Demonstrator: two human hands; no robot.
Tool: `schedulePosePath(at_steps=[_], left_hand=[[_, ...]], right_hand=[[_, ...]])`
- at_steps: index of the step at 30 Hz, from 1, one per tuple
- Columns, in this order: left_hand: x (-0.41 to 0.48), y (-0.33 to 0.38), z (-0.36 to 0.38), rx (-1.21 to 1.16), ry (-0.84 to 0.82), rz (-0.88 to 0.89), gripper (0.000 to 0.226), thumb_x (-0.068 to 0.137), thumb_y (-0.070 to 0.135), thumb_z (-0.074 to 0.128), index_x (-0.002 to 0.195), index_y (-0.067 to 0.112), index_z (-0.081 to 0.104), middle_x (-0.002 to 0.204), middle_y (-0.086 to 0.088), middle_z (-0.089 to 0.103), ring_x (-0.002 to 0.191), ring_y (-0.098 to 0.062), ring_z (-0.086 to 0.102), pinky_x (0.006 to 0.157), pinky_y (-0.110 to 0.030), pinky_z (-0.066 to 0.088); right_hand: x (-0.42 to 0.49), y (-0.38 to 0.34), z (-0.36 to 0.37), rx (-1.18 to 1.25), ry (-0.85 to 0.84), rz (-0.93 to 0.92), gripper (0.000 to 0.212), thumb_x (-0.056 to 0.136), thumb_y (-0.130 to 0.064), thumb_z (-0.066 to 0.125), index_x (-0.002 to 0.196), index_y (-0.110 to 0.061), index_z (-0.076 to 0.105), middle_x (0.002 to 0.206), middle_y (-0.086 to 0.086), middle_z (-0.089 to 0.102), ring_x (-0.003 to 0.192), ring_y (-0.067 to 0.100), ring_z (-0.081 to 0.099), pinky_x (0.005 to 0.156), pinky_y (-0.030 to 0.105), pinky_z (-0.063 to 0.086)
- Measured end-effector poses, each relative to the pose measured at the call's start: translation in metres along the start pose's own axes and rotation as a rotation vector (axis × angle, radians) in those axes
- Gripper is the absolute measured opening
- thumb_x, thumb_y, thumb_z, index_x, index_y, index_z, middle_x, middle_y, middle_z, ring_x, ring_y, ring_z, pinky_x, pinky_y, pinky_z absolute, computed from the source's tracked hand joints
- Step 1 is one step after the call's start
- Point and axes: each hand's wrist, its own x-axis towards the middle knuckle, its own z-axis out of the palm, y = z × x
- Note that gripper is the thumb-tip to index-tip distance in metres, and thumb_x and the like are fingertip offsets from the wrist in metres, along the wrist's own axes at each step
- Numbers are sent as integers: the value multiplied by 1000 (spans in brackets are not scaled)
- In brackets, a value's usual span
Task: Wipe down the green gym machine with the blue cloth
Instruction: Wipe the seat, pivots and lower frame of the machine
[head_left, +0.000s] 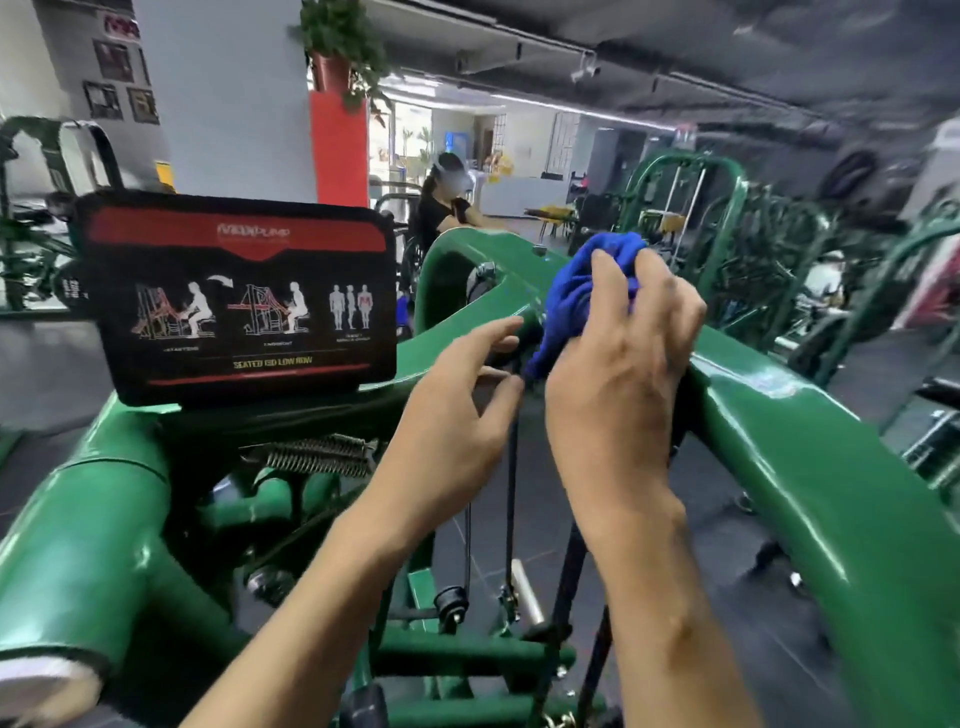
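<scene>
While the blue cloth (582, 291) is being gripped in a bunch by the right hand (618, 374) just above the green seated low row machine (789, 441), the left hand (457, 405) is being held loosely spread beside it. The cloth is seemingly being regathered, and pressing it onto the paint is judged to be called for next.

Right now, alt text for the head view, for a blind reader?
A person's right hand grips a bunched blue cloth over a bar of the green gym machine; the left hand, fingers loose, hovers beside the cloth's hanging end. A black and red exercise placard stands to the left.
</scene>
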Motion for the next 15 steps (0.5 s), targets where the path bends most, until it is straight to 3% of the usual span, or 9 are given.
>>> schedulePosePath(at_steps=[2, 4, 7, 10, 12, 15], left_hand=[[4, 0, 10, -62, -5, 18, 41, 103, 13, 59, 139, 33, 57, 127, 15, 66, 110, -2, 65, 97, -21, 51], [5, -4, 21, -147, 18, -18, 37, 105, 13, 58, 136, 33, 58, 124, 15, 68, 110, -1, 65, 95, -20, 51], [1, -8, 30, -432, 7, -199, 32, 107, 15, 53, 134, 31, 61, 121, 10, 72, 111, -7, 68, 87, -25, 57], [-8, 3, 39, -607, -4, -230, 25, 108, 15, 51, 127, 22, 66, 112, 3, 77, 100, -9, 71, 76, -18, 54], [-19, 18, 49, -626, -18, -136, 22, 108, 14, 52, 122, 20, 67, 106, 4, 77, 93, -5, 70, 77, -16, 53], [-31, 40, 64, -655, -49, -24, 19, 105, 19, 57, 119, 26, 67, 106, 6, 76, 94, -5, 68, 82, -21, 53]], right_hand=[[7, -6, -4, -178, -191, -27, 49, 96, -9, 38, 141, -3, 53, 145, 21, 49, 136, 43, 40, 115, 52, 33], [11, -11, -9, -308, -454, -56, 53, 98, -16, 42, 150, -8, 43, 153, 17, 42, 144, 40, 32, 124, 54, 17], [13, -11, -28, -393, -681, -81, 69, 90, -20, 19, 159, -17, 28, 163, 9, 28, 154, 34, 17, 127, 57, -2], [3, -11, -56, -352, -716, -105, 68, 85, -20, 14, 145, -23, 45, 158, -1, 38, 157, 27, 13, 125, 59, -8], [-8, -6, -72, -334, -623, -72, 57, 91, -18, 17, 133, -23, 56, 148, -1, 50, 156, 29, 21, 124, 60, -5], [-17, 13, -99, -351, -447, -9, 47, 96, -23, 36, 135, -18, 62, 134, 4, 63, 148, 36, 38, 123, 61, 5]])
